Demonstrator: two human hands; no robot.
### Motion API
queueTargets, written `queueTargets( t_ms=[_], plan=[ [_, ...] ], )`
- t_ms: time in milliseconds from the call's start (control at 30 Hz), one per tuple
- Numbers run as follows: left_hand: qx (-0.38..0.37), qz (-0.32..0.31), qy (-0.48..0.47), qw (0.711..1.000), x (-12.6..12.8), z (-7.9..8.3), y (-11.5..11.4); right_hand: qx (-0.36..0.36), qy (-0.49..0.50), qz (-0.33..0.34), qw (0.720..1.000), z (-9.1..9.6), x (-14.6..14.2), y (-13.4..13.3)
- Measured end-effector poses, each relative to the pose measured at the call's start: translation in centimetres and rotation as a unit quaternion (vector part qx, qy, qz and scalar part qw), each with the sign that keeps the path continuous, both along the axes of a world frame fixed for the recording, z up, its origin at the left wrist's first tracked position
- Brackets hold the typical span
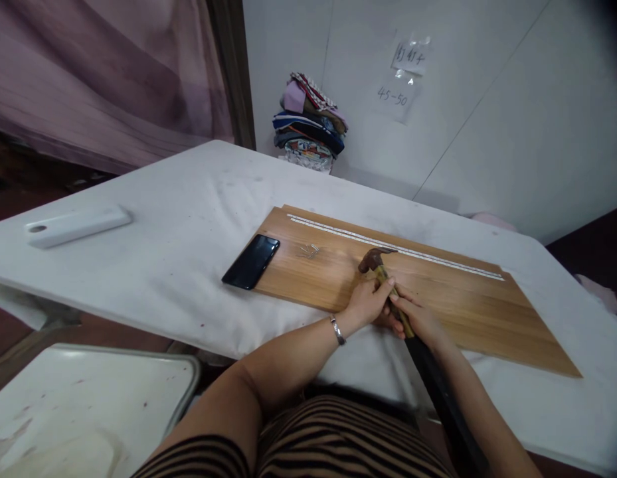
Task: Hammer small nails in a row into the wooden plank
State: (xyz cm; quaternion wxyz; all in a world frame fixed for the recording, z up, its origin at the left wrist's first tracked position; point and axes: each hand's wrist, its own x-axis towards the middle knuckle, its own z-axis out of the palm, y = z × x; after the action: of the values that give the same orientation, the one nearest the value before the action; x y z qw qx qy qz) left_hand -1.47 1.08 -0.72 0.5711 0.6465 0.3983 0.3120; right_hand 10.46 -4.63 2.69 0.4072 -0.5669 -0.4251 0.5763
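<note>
Hammer (pixel 428 375), one: head over the board's middle, handle trailing near and right; left hand (pixel 372 300) gripping the neck, right hand (pixel 416 317) closed round the handle just behind, a pairing that seems to share the weight and steady the head. Board (pixel 487 318), wooden: flat on the bench (pixel 178 265), likely for firm support. Nails (pixel 309 251), several: loose on the board's left part, apparently grouped for easy reach. Strips (pixel 358 236), two, pale: parallel, near the board's far edge, seemingly aligned to it; markings unreadable. Phone (pixel 252 262), dark: overlapping the board's left edge, reason not apparent.
</note>
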Motion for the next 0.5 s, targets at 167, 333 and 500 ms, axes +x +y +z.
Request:
queueTargets(
  t_ms=[167, 333, 500],
  plan=[
    [-0.005, 0.001, -0.002, 1.000, 0.00, 0.02, -0.01, -0.014, -0.013, 0.005, 1.000, 0.08, 0.04, 0.08],
    [-0.002, 0.003, -0.004, 1.000, -0.07, 0.06, -0.06, -0.007, -0.005, 0.009, 1.000, -0.11, 0.13, 0.18],
    [0.006, -0.002, -0.004, 1.000, 0.00, -0.07, -0.02, -0.003, 0.003, 0.002, 1.000, -0.21, 0.12, 0.01]
  ],
)
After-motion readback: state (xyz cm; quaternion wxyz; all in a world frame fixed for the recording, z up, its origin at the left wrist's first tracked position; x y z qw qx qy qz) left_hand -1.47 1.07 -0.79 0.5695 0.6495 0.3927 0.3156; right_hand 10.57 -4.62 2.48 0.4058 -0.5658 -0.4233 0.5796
